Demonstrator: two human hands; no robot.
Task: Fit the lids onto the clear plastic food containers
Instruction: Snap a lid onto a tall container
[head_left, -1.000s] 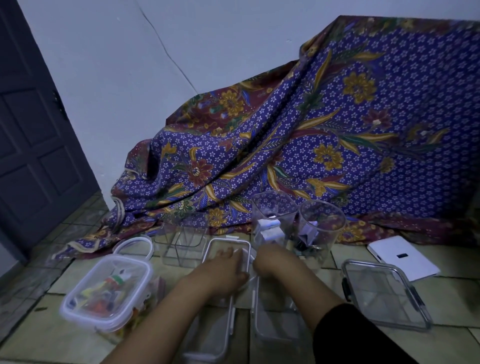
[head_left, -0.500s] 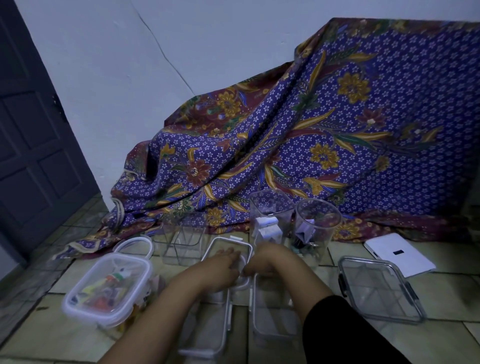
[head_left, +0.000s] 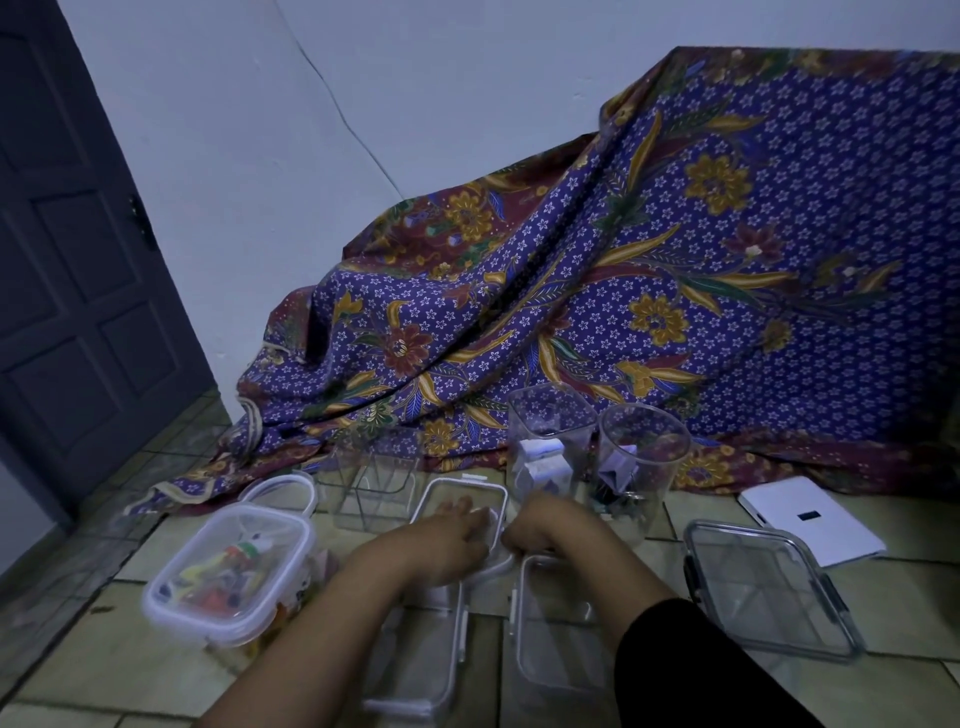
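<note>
My left hand (head_left: 449, 540) and my right hand (head_left: 540, 530) meet low over the floor, fingers curled. Between them they grip a small round white-rimmed lid (head_left: 497, 562); only its curved edge shows. Under the hands lie two long clear containers side by side, the left one (head_left: 415, 670) with a white-rimmed lid and the right one (head_left: 556, 660) open. A tall square container (head_left: 545, 441) and a tall round container (head_left: 644, 452) stand just behind, both lidless with small things inside.
A lidded box of colourful items (head_left: 228, 571) sits at the left, with a loose white-rimmed lid (head_left: 283, 491) behind it. A clear square container (head_left: 369, 483), a dark-clasped clear box (head_left: 769, 587) and a white flat case (head_left: 810, 519) lie around. Patterned cloth (head_left: 623, 286) drapes behind.
My hands have drawn together from lying on the long lid's far end. They now grip the small round lid between them.
</note>
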